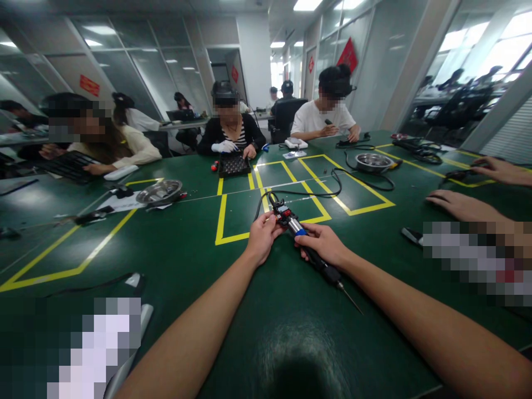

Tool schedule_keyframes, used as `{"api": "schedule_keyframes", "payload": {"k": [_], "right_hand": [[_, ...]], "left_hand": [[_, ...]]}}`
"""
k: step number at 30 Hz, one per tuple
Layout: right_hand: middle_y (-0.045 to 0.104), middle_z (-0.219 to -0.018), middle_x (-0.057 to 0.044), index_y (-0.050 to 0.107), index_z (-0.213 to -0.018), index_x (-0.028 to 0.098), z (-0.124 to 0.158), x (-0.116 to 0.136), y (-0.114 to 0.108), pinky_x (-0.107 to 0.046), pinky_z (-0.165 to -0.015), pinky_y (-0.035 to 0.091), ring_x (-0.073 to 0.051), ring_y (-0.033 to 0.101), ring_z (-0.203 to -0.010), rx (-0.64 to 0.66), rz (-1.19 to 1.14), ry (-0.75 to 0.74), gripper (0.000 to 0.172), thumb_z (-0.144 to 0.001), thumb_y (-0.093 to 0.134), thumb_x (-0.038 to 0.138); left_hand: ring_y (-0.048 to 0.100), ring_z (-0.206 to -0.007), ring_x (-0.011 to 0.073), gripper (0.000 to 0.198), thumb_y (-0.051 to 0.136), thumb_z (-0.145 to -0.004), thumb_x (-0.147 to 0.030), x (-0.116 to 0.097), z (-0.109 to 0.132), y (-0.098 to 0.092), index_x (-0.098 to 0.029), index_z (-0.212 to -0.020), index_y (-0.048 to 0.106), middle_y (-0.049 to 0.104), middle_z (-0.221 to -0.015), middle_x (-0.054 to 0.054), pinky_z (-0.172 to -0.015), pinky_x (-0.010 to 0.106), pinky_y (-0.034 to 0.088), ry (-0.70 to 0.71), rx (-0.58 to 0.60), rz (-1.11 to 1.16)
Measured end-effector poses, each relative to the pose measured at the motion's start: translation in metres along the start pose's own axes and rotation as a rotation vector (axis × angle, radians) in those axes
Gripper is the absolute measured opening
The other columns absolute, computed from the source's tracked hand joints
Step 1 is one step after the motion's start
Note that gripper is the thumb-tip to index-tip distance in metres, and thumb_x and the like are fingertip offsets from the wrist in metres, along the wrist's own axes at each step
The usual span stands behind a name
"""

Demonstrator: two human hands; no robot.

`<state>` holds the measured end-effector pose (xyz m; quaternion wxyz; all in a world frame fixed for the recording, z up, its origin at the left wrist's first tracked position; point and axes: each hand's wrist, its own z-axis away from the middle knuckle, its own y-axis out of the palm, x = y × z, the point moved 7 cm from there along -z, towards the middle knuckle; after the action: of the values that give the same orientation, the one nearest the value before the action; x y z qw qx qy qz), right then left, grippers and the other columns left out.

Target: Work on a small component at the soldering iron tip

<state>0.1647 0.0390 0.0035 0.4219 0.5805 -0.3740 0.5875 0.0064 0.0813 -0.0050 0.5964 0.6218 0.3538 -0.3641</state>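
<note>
Two round silver metal bowls (164, 200) (372, 168) hold indistinct small pieces (374, 159); both hands (262, 241) (322, 242), fingers curled, grip one black-silver-blue electric screwdriver (318, 261).

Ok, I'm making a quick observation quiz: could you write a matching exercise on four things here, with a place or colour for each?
1. Left hand
2. Right hand
3. Table
4. Tape

A. Yellow
B. On the tool, by its blue band
C. Green
D. At the tool's end away from the thin metal tip

Pairs: 1-D; 2-B; 3-C; 4-A
</note>
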Motion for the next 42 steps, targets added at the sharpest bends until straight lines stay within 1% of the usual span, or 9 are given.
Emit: {"api": "schedule_keyframes", "payload": {"k": [10,18,24,27,29,32,35,39,42], "right_hand": [[0.069,-0.079,-0.001,0.061,-0.114,0.017,0.002,0.003,0.002,-0.024,-0.048,0.054,-0.012,0.063,-0.052,0.011,0.006,0.008,0.038,-0.081,0.073,0.030],[0.069,-0.079,0.000,0.060,-0.118,0.016,0.003,0.005,0.001,-0.024,-0.049,0.055,-0.012,0.064,-0.053,0.051,-0.011,0.015,0.041,-0.081,0.073,0.030],[0.070,-0.086,-0.004,0.060,-0.119,0.016,0.002,0.003,0.005,-0.024,-0.054,0.056,-0.012,0.066,-0.057,0.089,0.006,0.043,0.040,-0.085,0.072,0.033],[0.069,-0.103,-0.010,0.056,-0.130,0.016,0.005,0.009,0.003,-0.030,-0.063,0.060,-0.017,0.070,-0.070,0.054,0.135,0.016,0.050,-0.087,0.070,0.038],[0.063,-0.123,-0.014,0.048,-0.143,0.020,0.009,0.024,0.000,-0.039,-0.079,0.062,-0.023,0.071,-0.091,-0.018,0.352,-0.130,0.066,-0.085,0.073,0.037],[0.048,-0.145,-0.014,0.043,-0.152,0.027,0.020,0.047,0.007,-0.049,-0.109,0.047,-0.029,0.057,-0.126,-0.028,0.691,-0.395,0.078,-0.081,0.076,0.030],[0.047,-0.146,-0.012,0.047,-0.151,0.027,0.024,0.050,0.013,-0.050,-0.117,0.038,-0.029,0.051,-0.133,0.007,0.813,-0.459,0.072,-0.083,0.070,0.021],[0.055,-0.142,-0.010,0.058,-0.142,0.027,0.020,0.048,0.008,-0.049,-0.111,0.045,-0.029,0.058,-0.125,-0.051,0.695,-0.436,0.066,-0.079,0.069,0.015],[0.065,-0.127,-0.009,0.057,-0.143,0.028,0.011,0.041,-0.010,-0.039,-0.076,0.062,-0.022,0.071,-0.087,-0.096,0.353,-0.228,0.068,-0.077,0.069,0.017]], "left_hand": [[0.073,-0.092,0.0184,0.023,0.067,-0.091,-0.024,0.001,-0.001,-0.001,-0.014,-0.110,0.061,0.074,-0.102,0.010,-0.099,0.045,0.055,-0.004,-0.019,0.002],[0.071,-0.102,0.0221,0.028,0.067,-0.091,-0.026,0.000,0.003,0.010,-0.014,-0.116,0.062,0.073,-0.109,0.012,-0.102,0.046,0.052,-0.057,0.159,0.025],[0.071,-0.097,0.0209,0.026,0.069,-0.089,-0.027,-0.002,0.004,0.009,-0.013,-0.111,0.064,0.073,-0.105,0.011,-0.098,0.042,0.054,-0.036,0.160,0.031],[0.071,-0.097,0.0209,0.029,0.071,-0.088,-0.030,-0.002,0.004,0.008,-0.013,-0.111,0.064,0.073,-0.108,0.012,-0.097,0.042,0.054,-0.029,0.138,0.021],[0.071,-0.097,0.0205,0.030,0.071,-0.088,-0.032,-0.002,0.004,0.009,-0.013,-0.111,0.064,0.073,-0.108,0.012,-0.095,0.041,0.055,-0.020,0.119,0.006],[0.071,-0.095,0.0187,0.030,0.072,-0.088,-0.034,-0.002,0.004,0.008,-0.013,-0.108,0.063,0.073,-0.107,0.010,-0.090,0.037,0.058,-0.006,0.084,-0.021],[0.071,-0.090,0.0177,0.033,0.076,-0.085,-0.036,-0.001,0.004,0.005,-0.014,-0.105,0.061,0.074,-0.101,0.009,-0.083,0.034,0.059,-0.002,0.044,-0.052],[0.072,-0.086,0.0176,0.040,0.077,-0.083,-0.039,0.000,0.003,0.006,-0.015,-0.109,0.058,0.074,-0.100,0.009,-0.085,0.037,0.059,0.019,0.046,-0.133],[0.072,-0.093,0.0197,0.038,0.071,-0.088,-0.042,0.000,0.002,0.008,-0.016,-0.114,0.061,0.074,-0.103,0.010,-0.094,0.040,0.056,0.052,0.081,-0.295]]}}
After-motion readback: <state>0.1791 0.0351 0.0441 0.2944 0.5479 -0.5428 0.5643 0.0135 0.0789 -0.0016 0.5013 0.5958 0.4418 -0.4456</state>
